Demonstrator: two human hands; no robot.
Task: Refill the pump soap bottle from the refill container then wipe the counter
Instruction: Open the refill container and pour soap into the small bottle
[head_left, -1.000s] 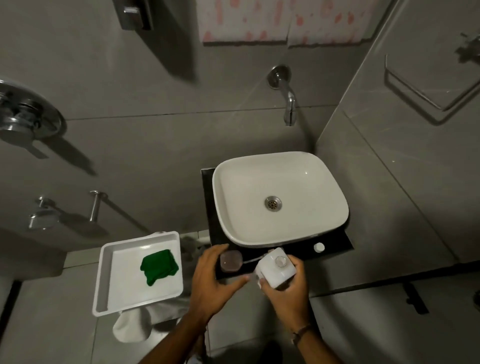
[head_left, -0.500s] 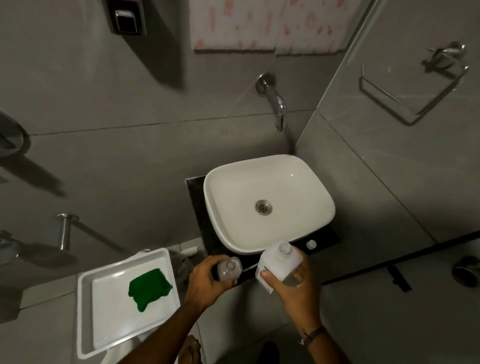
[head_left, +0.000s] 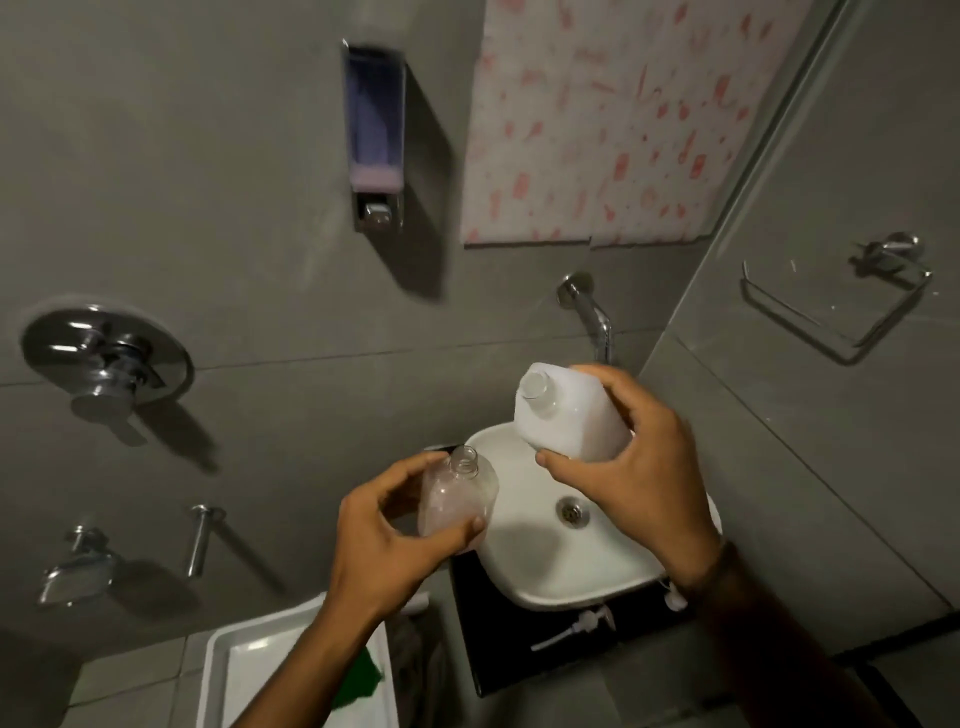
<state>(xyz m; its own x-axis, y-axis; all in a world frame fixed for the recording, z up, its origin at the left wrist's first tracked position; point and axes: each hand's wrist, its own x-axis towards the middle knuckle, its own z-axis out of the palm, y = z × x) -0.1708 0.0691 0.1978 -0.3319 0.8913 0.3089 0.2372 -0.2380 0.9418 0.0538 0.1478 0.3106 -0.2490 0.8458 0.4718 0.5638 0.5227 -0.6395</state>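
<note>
My left hand (head_left: 379, 540) grips a clear, uncapped soap bottle (head_left: 457, 499), held upright over the left rim of the white sink (head_left: 566, 582). My right hand (head_left: 639, 467) holds the white refill container (head_left: 571, 415), uncapped and tilted with its mouth toward the upper left, above and to the right of the soap bottle. The two openings are apart. The white pump head (head_left: 576, 629) lies on the black counter (head_left: 519, 660) in front of the sink, and a small white cap (head_left: 674, 600) lies beside it. A green cloth (head_left: 358, 680) lies in a white tray (head_left: 218, 675) at lower left, partly hidden by my left arm.
A chrome spout (head_left: 592, 317) sticks out of the wall above the sink. A wall soap dispenser (head_left: 375, 135), a shower valve (head_left: 104, 358) and a towel ring (head_left: 852, 301) hang on the grey tiled walls. A crumpled cloth (head_left: 415, 654) sits between tray and counter.
Both hands have lifted the soap bottle and the refill container up from the counter edge to above the sink. The container is tilted more. The camera has tipped upward and closer.
</note>
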